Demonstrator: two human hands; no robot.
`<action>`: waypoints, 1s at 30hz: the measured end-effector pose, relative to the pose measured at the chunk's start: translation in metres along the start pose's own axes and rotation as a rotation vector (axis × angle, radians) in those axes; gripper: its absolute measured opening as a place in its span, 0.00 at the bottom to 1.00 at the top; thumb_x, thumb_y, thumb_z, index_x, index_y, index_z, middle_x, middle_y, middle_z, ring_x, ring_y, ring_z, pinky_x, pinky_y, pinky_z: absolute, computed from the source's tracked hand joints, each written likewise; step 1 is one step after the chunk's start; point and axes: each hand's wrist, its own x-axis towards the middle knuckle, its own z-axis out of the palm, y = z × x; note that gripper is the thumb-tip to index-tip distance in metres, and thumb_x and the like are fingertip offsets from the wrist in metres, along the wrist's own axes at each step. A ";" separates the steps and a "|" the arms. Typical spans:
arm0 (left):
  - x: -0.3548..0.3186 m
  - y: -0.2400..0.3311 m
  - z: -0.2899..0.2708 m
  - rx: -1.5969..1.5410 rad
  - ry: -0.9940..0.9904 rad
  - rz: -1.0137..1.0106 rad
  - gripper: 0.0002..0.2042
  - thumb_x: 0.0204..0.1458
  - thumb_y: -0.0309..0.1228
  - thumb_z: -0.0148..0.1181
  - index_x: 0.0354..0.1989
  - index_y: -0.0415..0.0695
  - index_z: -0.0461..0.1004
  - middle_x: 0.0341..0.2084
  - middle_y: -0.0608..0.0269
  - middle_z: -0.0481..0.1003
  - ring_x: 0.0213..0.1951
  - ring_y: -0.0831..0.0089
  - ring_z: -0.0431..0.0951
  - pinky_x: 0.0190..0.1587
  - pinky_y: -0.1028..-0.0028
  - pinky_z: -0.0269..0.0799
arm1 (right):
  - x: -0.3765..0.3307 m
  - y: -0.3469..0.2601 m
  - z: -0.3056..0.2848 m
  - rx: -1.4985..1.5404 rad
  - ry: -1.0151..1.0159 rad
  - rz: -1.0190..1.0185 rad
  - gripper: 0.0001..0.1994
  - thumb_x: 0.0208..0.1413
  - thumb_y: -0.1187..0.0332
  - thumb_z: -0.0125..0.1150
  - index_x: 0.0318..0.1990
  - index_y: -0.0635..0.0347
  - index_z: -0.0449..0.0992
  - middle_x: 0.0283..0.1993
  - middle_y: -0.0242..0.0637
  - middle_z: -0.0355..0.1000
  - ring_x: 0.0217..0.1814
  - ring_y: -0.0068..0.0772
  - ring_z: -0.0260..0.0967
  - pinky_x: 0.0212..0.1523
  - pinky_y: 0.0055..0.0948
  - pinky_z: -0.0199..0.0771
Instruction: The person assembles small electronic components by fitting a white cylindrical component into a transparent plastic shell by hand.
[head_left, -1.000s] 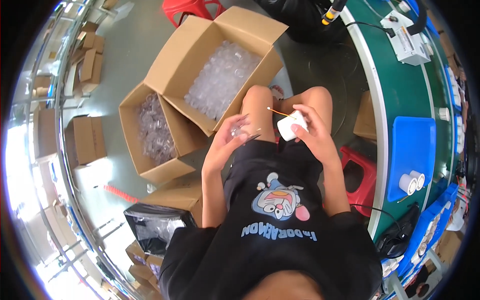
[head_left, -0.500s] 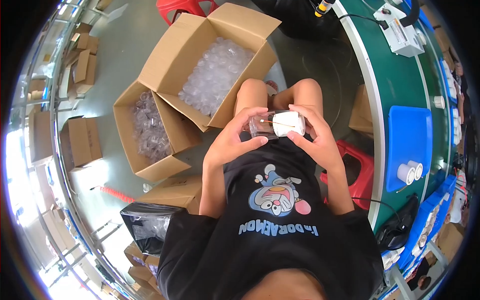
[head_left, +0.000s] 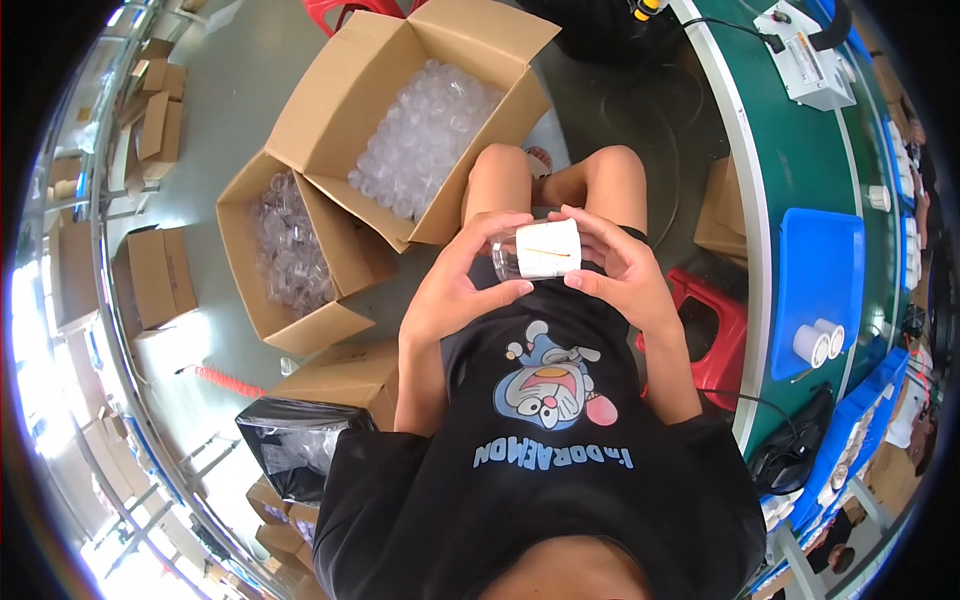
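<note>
Head view: the left hand (head_left: pixel 452 285) has its thumb and fingers clamped from opposite sides on a clear plastic sleeve (head_left: pixel 505 258). The right hand (head_left: pixel 632 272) pinches the other end of the same assembly, where a white cylinder (head_left: pixel 550 264) sits, its fingers closed around that side. The two pieces lie in line, roughly level, with the sleeve reaching out leftward past the cylinder; how far it covers the white part is hard to tell. Held this way, one end per hand, they probably stay lined up. A thin orange wire (head_left: pixel 548 252) lies along the cylinder's upward face, likely so that it stays in sight.

The hands meet above the lap, near the person's thighs (head_left: pixel 500 185). Ahead and to the left, a large carton (head_left: pixel 340 95) full of clear plastic pieces (head_left: pixel 425 140) stands against a smaller carton (head_left: pixel 245 215) with more of them, seemingly placed for the left arm's reach. To the right, the green tabletop (head_left: pixel 745 65) carries a blue tray (head_left: pixel 820 255) with two white cylindrical parts (head_left: pixel 810 345) at its near end, apparently convenient for the right arm.
</note>
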 end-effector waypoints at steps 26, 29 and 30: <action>0.011 0.007 0.004 0.071 0.084 0.047 0.32 0.41 0.21 0.69 0.59 0.40 0.66 0.55 0.54 0.69 0.56 0.65 0.70 0.57 0.69 0.65 | 0.013 0.014 0.030 0.159 0.181 -0.131 0.29 0.53 0.79 0.64 0.62 0.71 0.61 0.60 0.49 0.66 0.63 0.35 0.65 0.64 0.33 0.65; 0.014 0.011 0.017 0.162 0.217 0.098 0.31 0.41 0.24 0.71 0.58 0.43 0.68 0.54 0.55 0.71 0.52 0.64 0.74 0.50 0.71 0.71 | 0.017 0.014 0.037 0.138 0.230 -0.234 0.26 0.56 0.79 0.61 0.62 0.71 0.60 0.64 0.51 0.61 0.67 0.36 0.59 0.67 0.36 0.58; 0.016 0.012 0.022 0.215 0.285 0.116 0.31 0.41 0.24 0.71 0.58 0.43 0.68 0.54 0.54 0.71 0.52 0.65 0.74 0.48 0.71 0.72 | 0.019 0.010 0.041 0.094 0.245 -0.286 0.27 0.54 0.78 0.62 0.61 0.70 0.60 0.65 0.51 0.60 0.68 0.37 0.58 0.67 0.36 0.58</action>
